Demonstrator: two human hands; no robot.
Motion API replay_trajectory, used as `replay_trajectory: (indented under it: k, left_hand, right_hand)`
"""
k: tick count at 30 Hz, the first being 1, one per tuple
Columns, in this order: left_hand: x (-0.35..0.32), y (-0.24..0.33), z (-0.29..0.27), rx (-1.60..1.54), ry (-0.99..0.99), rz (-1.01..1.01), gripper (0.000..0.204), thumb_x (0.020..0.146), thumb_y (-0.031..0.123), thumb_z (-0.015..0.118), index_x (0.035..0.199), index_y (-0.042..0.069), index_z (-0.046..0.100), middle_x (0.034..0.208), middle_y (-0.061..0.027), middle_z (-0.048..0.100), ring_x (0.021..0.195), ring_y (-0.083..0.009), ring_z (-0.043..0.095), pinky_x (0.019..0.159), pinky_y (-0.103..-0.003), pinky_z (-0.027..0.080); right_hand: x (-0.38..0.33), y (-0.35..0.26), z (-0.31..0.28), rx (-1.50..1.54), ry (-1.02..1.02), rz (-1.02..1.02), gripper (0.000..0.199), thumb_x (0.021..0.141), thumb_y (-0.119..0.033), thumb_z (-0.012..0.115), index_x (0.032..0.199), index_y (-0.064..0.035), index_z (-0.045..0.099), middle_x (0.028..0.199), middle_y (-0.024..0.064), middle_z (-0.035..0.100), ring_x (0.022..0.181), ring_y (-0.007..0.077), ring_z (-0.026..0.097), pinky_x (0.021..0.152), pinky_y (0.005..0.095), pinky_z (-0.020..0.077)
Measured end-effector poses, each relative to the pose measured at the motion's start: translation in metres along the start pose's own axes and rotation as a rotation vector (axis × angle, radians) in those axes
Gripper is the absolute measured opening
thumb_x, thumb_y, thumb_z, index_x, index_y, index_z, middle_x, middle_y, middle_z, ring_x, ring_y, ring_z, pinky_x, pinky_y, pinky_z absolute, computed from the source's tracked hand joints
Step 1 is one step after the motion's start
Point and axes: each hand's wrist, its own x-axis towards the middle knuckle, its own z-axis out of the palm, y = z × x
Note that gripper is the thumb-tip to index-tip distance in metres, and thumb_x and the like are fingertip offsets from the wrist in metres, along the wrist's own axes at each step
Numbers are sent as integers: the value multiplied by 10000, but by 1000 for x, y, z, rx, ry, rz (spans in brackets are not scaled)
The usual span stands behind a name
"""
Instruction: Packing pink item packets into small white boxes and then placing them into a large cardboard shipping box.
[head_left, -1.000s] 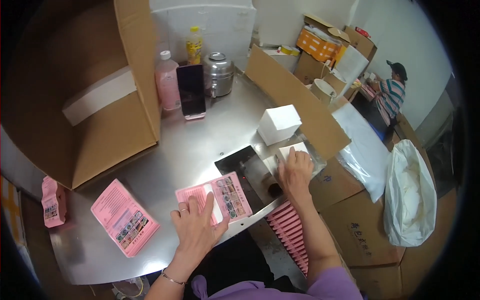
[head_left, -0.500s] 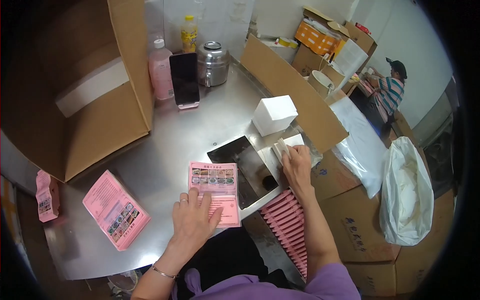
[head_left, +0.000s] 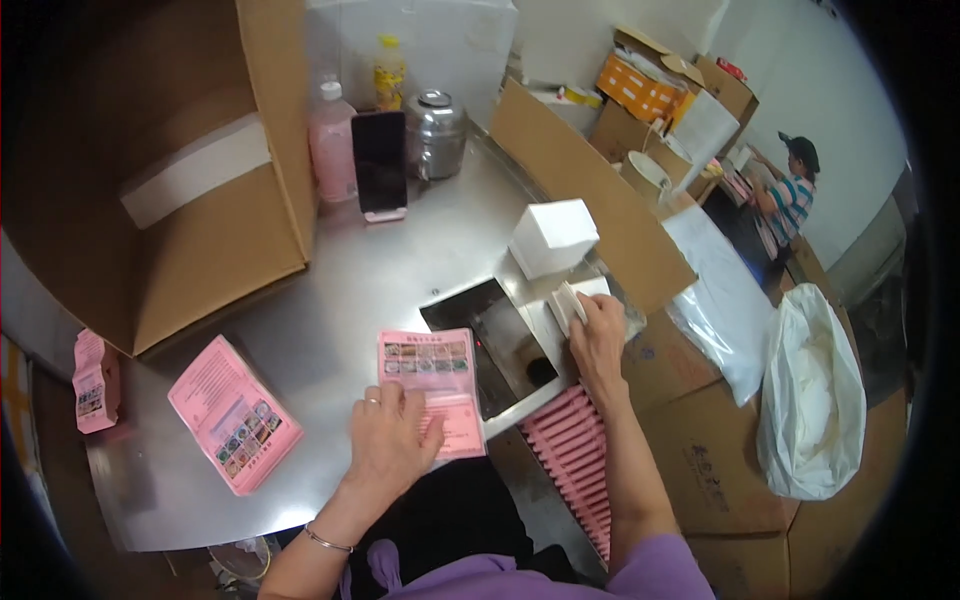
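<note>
A pink printed packet [head_left: 428, 358] with small food pictures lies at the front edge of the metal table. My left hand [head_left: 388, 432] rests flat across its lower half, fingers loosely extended and thumb apart. To the right, my right hand [head_left: 600, 345] pinches the edge of a small stack of white paper pieces [head_left: 568, 303] beside the table's rectangular opening. A white paper block [head_left: 555, 238] stands just beyond that hand. Left of my left hand sits a thick stack of pink printed packets [head_left: 235, 415].
A dark rectangular opening [head_left: 490, 345] lies between my hands. Below my right wrist is a row of pink packets [head_left: 570, 455]. A large open carton [head_left: 215, 240] stands at left; a phone on a stand [head_left: 380, 165], bottles and a metal pot are behind. Another person [head_left: 785, 200] works far right.
The whole view has shifted slightly. Both hands keep nearly the same places, the left flat on the pink packet and the right at the white paper. The far person's arm has moved.
</note>
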Motion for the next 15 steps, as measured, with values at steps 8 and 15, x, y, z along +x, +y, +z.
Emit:
replay_trajectory:
  k: [8, 15]
  left_hand:
    - [-3, -13, -16, -110, -74, -54, 629, 684, 237, 739, 1274, 72, 597, 996, -143, 553, 893, -315, 553, 726, -425, 419]
    - [3, 15, -6, -77, -65, -127, 800, 798, 130, 711, 1516, 53, 367, 936, -170, 534, 872, -316, 571, 738, -413, 434]
  right_hand:
    - [-54, -136, -19, 329, -225, -657, 356, 841, -60, 620, 1196, -34, 639, 1188, 229, 614, 1117, 395, 615, 1026, 611, 423]
    - [-18, -154, 64, 320, -243, -343, 274, 838, -141, 604, 1078, -8, 605, 971, 212, 598, 1007, 406, 578, 1059, 707, 284]
